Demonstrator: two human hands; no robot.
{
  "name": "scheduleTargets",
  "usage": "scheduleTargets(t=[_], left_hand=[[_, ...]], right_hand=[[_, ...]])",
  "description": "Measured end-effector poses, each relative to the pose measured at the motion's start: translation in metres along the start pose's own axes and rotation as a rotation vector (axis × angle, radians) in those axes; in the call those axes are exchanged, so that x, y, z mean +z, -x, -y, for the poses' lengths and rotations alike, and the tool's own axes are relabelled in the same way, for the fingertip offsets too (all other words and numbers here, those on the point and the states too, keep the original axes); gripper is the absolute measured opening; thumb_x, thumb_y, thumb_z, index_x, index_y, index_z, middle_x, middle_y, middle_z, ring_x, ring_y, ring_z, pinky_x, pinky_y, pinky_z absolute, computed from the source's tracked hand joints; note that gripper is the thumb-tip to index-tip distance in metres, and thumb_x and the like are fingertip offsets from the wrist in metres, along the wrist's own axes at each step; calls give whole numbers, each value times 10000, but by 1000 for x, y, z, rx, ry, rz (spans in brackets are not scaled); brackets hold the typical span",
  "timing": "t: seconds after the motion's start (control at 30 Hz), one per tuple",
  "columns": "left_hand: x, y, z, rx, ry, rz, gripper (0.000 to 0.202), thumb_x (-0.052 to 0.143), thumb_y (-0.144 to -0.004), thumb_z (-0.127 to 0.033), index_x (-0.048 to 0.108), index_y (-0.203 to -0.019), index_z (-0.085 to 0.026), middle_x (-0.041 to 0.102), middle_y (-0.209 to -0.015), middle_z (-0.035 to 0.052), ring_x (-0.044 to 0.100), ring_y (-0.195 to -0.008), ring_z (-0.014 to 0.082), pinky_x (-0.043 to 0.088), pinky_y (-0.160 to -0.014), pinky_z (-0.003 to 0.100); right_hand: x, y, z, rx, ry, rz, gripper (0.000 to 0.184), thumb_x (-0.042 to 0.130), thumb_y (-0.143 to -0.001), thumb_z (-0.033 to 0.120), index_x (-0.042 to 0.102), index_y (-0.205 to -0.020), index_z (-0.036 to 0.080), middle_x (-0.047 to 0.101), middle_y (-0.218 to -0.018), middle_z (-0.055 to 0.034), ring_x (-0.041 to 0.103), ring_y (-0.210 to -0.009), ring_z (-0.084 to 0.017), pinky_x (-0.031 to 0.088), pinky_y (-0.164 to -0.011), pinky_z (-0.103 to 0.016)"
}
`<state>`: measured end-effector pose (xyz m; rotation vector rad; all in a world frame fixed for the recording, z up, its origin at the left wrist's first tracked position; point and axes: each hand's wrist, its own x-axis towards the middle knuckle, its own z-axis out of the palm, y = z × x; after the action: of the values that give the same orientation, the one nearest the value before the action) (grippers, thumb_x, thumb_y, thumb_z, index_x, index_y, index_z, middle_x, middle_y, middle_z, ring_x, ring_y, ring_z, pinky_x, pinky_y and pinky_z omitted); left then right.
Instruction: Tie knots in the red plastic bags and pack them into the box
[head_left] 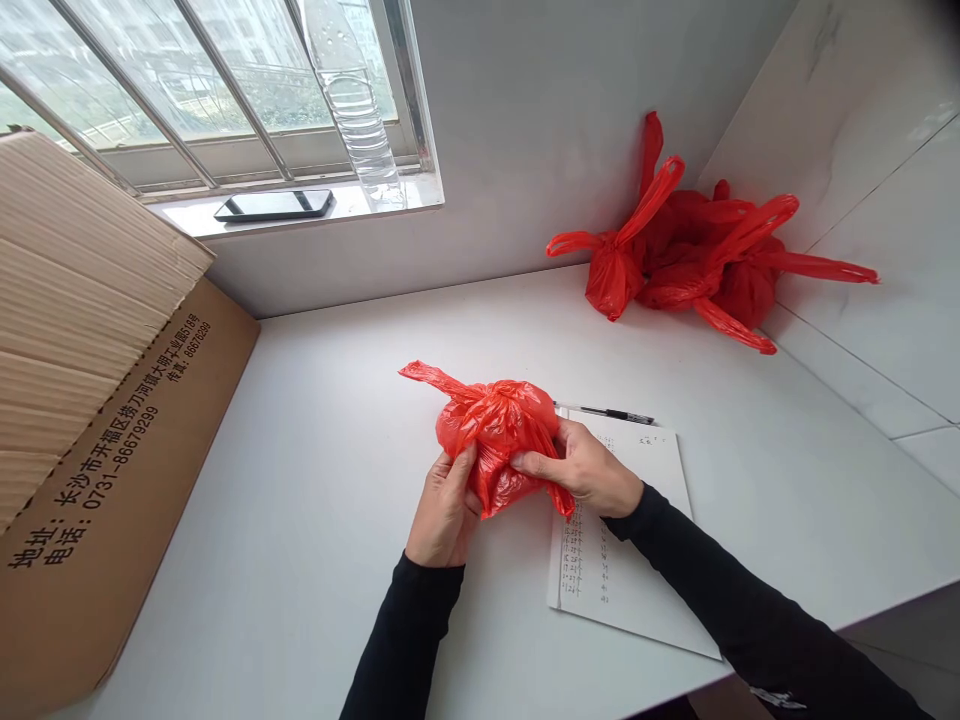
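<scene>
A small red plastic bag [496, 425], bunched into a bundle with one handle sticking out to the left, rests on the white counter [315, 470]. My left hand [442, 505] grips its lower left side, thumb pressed against the plastic. My right hand [585, 468] clasps its right side, fingers curled into the folds. Both arms wear black sleeves.
Several tied red bags [690, 255] are piled in the far right corner. A sheet of paper with handwriting [622, 560] lies under my right wrist, a black pen [619, 414] beyond it. A cardboard box [90, 400] stands at left. A phone [274, 204] and clear bottle [364, 120] sit on the windowsill.
</scene>
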<state>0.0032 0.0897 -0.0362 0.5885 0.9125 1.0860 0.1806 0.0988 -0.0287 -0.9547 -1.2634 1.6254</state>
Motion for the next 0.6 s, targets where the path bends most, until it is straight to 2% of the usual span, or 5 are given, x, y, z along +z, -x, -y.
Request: scheduleTargets(t=[0.13, 0.2, 0.37, 0.5, 0.6], left_hand=[[7, 5, -3, 48, -123, 181, 609, 793, -769, -315, 547, -1322, -246, 618, -1319, 111, 583, -1202, 295, 518, -962, 392], [5, 3, -2, 85, -203, 151, 650, 819, -734, -246, 537, -1319, -229, 618, -1303, 122, 581, -1193, 291, 515, -957, 389], [-4, -3, 1, 109, -243, 59, 400, 750, -804, -301, 607, -1157, -179, 661, -1168, 111, 623, -1089, 257, 532, -893, 357], [-4, -2, 1, 87, -147, 71, 384, 712, -834, -313, 578, -1173, -192, 691, -1113, 102, 679, -972, 242, 567, -775, 336], [-1, -2, 1, 44, -56, 85, 354, 670, -860, -319, 564, -1173, -192, 721, -1026, 100, 706, -905, 241, 574, -751, 349]], right_hand=[[-1, 0, 1, -22, 28, -100, 308, 719, -838, 424, 640, -1014, 184, 694, -984, -54, 649, -939, -227, 533, -847, -345], [-3, -1, 1, -18, 45, -110, 291, 693, -862, 430, 636, -1008, 185, 690, -977, -56, 647, -941, -229, 534, -841, -346], [-4, 0, -3, 2, 55, 10, 390, 730, -843, 301, 582, -1194, 219, 675, -1077, -44, 626, -1053, -230, 520, -928, -366], [-2, 0, -5, -4, 109, -52, 301, 710, -841, 241, 592, -1116, 210, 668, -923, -14, 634, -854, -190, 543, -786, -332], [-2, 0, -4, 30, 94, -57, 239, 681, -875, 310, 576, -1063, 206, 648, -819, -2, 614, -696, -164, 531, -657, -305]])
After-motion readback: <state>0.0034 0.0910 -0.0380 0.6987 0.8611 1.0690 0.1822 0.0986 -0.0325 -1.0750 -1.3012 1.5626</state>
